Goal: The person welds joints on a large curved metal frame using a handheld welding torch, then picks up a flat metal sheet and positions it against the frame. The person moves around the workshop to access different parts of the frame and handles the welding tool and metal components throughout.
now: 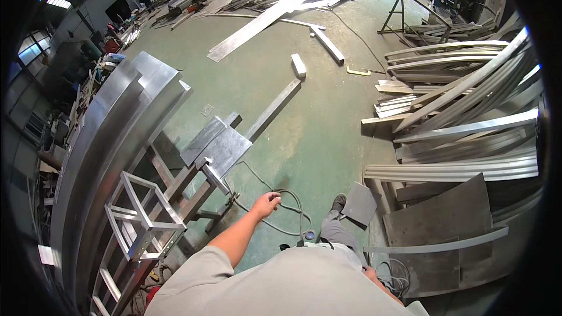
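My left hand [266,204] is held out in front of me over the floor, its fingers curled in; no object shows in it. Below it a grey cable [298,205] lies in loops on the green floor, and the hand looks apart from it. Left of the hand stands a metal work stand with flat metal plates [225,147] on top. My right hand [370,273] hangs low at my side, mostly hidden by my shirt, so its fingers cannot be made out. One shoe [339,202] is beside a grey flat plate [360,203].
Large curved metal panels [105,140] and an open metal frame [140,219] stand at left. Curved strips and profiles [456,172] are piled at right. Ahead lie a long bar [275,109], a white block [298,65], a yellow-green C-shaped tool [358,71] and heaped metal sheets [275,17].
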Demonstrator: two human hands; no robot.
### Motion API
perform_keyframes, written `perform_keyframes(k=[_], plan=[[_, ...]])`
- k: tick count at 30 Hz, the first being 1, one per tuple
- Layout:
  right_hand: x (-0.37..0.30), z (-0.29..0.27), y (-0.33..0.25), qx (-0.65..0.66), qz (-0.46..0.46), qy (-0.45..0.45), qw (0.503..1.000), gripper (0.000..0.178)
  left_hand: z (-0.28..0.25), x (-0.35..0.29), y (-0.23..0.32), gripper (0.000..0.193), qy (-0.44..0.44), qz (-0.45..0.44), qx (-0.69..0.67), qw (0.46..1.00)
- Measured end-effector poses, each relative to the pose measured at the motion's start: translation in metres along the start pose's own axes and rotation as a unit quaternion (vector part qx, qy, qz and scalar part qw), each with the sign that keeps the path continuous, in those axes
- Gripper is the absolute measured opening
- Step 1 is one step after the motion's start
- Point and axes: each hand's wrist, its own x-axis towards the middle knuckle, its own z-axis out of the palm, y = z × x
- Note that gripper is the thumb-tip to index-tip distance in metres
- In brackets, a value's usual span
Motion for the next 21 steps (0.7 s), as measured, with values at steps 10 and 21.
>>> perform_keyframes(k=[10, 21], plan=[[0.288, -0.241, -0.173, 0.115, 0.039, -0.046, 0.992, 0.047, -0.03, 0.169, 0.034, 0.039, 0.028, -0.23, 0.132, 0.964], [0.574, -0.551, -0.523, 0.215, -0.068, 0.101, 0.969, 0.051, -0.038, 0.442, 0.171, 0.036, 0.051, -0.293, 0.026, 0.955]])
